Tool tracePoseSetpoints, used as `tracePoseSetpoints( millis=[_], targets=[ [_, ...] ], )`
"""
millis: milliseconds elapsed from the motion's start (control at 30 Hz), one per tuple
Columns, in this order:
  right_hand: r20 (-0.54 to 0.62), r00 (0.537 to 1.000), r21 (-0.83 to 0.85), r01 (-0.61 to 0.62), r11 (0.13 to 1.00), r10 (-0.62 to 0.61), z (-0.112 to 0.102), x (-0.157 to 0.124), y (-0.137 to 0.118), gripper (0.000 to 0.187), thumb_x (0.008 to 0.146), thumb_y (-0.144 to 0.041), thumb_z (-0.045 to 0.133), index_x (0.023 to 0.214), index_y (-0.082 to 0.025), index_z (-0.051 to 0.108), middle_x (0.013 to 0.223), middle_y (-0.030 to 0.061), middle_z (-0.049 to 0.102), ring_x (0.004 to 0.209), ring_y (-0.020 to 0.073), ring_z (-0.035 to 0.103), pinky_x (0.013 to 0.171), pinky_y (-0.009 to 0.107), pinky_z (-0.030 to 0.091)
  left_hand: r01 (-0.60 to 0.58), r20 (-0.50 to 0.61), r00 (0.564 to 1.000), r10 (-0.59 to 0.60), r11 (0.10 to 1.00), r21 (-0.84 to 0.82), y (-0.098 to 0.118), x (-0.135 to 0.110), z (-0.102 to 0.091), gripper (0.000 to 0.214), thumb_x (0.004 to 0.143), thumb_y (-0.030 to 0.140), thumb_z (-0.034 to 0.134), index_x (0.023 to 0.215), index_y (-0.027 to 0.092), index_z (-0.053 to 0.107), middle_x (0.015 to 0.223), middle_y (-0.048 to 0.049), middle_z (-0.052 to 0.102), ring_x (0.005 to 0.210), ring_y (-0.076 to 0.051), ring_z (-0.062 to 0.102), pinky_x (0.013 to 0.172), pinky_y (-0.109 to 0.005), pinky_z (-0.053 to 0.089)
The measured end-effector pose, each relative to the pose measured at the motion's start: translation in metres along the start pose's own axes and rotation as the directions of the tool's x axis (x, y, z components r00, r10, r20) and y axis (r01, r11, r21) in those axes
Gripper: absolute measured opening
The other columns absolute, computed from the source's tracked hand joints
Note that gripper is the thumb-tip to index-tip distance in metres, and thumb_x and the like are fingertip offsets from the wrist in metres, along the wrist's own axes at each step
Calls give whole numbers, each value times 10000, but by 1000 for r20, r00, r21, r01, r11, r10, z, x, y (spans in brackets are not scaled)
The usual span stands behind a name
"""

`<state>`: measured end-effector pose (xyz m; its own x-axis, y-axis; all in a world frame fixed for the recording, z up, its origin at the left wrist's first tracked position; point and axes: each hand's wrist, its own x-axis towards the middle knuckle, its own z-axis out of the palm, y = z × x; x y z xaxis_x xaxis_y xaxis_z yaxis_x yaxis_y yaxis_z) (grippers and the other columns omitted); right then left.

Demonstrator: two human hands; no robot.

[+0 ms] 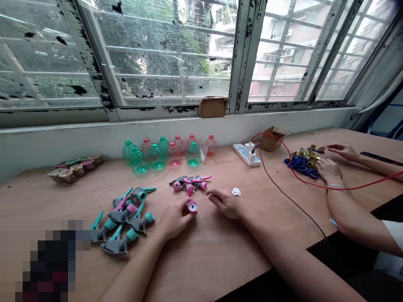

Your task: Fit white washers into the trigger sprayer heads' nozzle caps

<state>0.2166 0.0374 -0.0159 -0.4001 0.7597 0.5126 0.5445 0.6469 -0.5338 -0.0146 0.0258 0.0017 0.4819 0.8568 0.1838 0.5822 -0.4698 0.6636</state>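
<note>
Item: left hand (176, 219), grip clenched around a spray trigger head (192, 206) with a pink nozzle ring facing up, held above the wooden desk (204, 268); right hand (225, 204), fingers curled and fingertips (209, 193) just beside that head, grip state cannot be told, any held item too small to make out; beside the left hand, a heap of teal-and-grey spray trigger heads (123, 220); ahead of the hands, a smaller cluster of pink-and-grey spray trigger heads (189, 183); just right of the right hand, small white discs (236, 191); farther along the desk, a row of green and pink plastic bottles (157, 154), upright against the wall; at far left, stacked multicoloured moulded parts (75, 169); to the right, a white power strip (247, 154), a cardboard box (271, 139), a red cable (296, 178) and a black cable (291, 201); a co-worker's two hands (333, 161) rest near a pile of blue rings and brass fittings (304, 163), well apart from the person's own; on the window sill, a small cardboard package (213, 106).
</note>
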Motion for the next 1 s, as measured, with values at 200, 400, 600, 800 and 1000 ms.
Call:
tracePoseSetpoints(
  millis=[200,400,600,800,1000],
  targets=[
    [182,975,-232,165,959,-124,-4,2,-16,271,981,-323,437,996,-234,692,902,31,712,770,143,629,644,231,360,-28,-4,1000,28,998,53,0,-2,-1,198,821,247,544,999,193,614,749,0,644,646,-146,552,595,-227,342],
    [278,958,-583,115,804,65,-20,7,-50,326,969,-342,443,812,-217,701,789,28,706,669,141,625,564,241,286,-33,18,999,31,992,121,-1,-5,3,212,840,232,511,1001,219,648,789,-19,681,673,-161,587,613,-230,360],
    [405,887,-707,149,691,223,-24,15,-89,317,934,-219,426,805,-189,714,813,91,713,686,196,662,572,246,362,-55,23,998,52,986,160,-4,-5,5,197,850,228,508,1002,236,633,905,-33,698,786,-190,623,676,-246,399],
    [414,839,-712,56,700,354,-22,22,-98,343,934,-274,419,835,-188,736,837,117,718,739,225,667,628,276,410,-80,49,996,74,989,126,-5,-5,4,245,853,201,493,1061,237,618,935,-36,695,828,-196,626,712,-254,420],
    [362,902,-617,44,786,234,-18,10,-73,388,959,-368,421,759,-224,719,764,55,717,700,179,636,587,260,323,-124,71,990,121,991,47,-4,-5,-2,202,867,212,476,1003,218,625,934,-27,687,824,-181,609,713,-244,415]
  ],
)
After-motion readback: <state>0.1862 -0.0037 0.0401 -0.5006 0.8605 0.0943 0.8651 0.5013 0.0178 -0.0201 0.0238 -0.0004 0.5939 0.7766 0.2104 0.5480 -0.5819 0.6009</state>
